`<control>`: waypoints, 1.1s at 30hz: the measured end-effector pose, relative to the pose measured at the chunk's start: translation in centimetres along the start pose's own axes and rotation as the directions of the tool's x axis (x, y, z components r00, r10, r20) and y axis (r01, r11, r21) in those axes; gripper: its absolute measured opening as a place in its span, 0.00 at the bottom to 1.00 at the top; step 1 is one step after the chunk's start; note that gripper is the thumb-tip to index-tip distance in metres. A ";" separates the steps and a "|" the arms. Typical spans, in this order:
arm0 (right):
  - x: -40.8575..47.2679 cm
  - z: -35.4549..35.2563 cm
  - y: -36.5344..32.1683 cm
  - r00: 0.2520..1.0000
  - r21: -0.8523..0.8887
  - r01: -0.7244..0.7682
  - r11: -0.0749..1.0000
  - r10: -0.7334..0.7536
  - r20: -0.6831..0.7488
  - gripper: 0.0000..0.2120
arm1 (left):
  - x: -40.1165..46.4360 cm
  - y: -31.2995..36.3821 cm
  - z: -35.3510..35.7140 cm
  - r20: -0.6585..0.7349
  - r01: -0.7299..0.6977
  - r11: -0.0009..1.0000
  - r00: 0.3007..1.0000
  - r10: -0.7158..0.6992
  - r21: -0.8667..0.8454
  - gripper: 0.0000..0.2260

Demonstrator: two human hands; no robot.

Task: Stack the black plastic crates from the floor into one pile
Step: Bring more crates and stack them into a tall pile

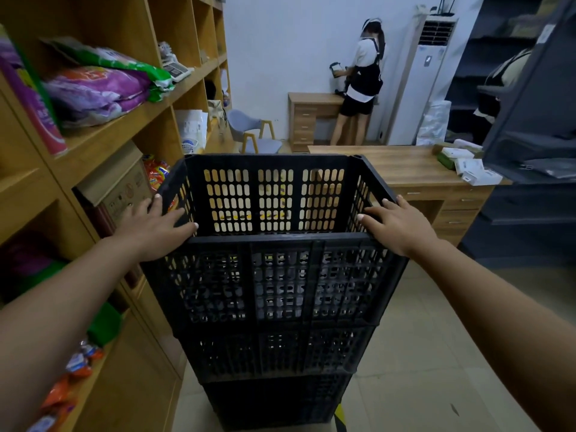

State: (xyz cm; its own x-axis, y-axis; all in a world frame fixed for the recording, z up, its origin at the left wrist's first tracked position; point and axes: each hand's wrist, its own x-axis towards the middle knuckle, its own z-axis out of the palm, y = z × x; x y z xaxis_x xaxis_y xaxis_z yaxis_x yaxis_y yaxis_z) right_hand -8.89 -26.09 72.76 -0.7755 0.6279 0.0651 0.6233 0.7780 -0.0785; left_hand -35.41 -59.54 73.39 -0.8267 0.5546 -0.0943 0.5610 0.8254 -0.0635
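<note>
Shop stockroom being indicated: packaged goods being kept on wooden shelving [131, 120], boxes on desk [405, 169], stacked crates [274, 282].

Wooden shelving [131, 120] left holding purple bags [93, 92]; wooden desk [405, 169]; grey chair [254, 132]; person [361, 79] at standing air conditioner [427, 79].

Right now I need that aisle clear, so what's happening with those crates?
A person is piling black crates by the wooden shelves. Three are stacked on the floor. The left hand and right hand rest on the side rims of the top crate, which sits squarely on the pile. No other loose crate is visible.
</note>
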 end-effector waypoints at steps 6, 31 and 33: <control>-0.6 0.8 0.1 0.999 0.022 -0.028 0.999 0.029 -0.031 0.38 | -0.2 -0.1 0.4 -0.101 -0.108 0.993 0.988 0.113 0.051 0.38; -1.4 -0.7 -0.5 0.996 0.018 -0.031 0.999 0.029 0.079 0.42 | 0.2 0.1 0.8 -0.024 -0.109 0.994 0.994 0.109 -0.026 0.42; -1.3 -0.8 -0.6 0.997 0.017 -0.029 0.999 0.027 0.072 0.42 | 0.1 0.2 0.6 -0.022 -0.106 0.994 0.994 0.105 -0.028 0.41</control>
State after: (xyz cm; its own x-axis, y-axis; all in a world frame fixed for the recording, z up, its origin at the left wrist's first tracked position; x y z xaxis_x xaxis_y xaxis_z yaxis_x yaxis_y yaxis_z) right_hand -8.15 -27.36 73.48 -0.7634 0.6458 -0.0091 0.6435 0.7592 -0.0976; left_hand -35.35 -59.33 72.74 -0.7640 0.6404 -0.0784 0.6437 0.7649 -0.0248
